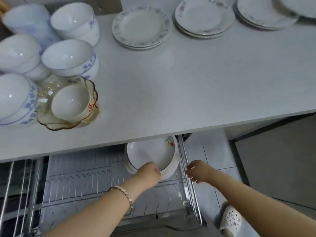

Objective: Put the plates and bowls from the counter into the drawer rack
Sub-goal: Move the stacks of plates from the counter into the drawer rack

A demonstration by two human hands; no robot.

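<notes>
Head view. Nearest us, on the floor just off the right front corner of the drawer rack (82, 185), we note a white perforated shoe (230, 221). Both forearms reach forward over the rack, which is pulled out; a link bracelet (123, 192) sits on the left wrist.

Left hand (150, 173): in the rack's far right corner, fingers curled round the near rim of the top plate (150, 151), gripping it. That plate is white with a dark edge and a small red flower print. It lies on a few more plates already in the rack, half tucked under the counter (188, 82).

Right hand (199, 171): at the rack's right rail, fingers loosely spread, holding nothing. We cannot tell whether the fingertips touch the rail.

The grey counter runs above and beyond the rack. Over the rack's left part we log an amber glass bowl (49, 122) with a small white bowl (70, 101) inside it. Behind it is a cluster of white bowls (68, 55) with blue print, some stacked.

Farthest from the rack, along the counter's back, stand three plate stacks: one (141, 28) above the rack's right half and two more (203, 16) (263, 12) further right.
</notes>
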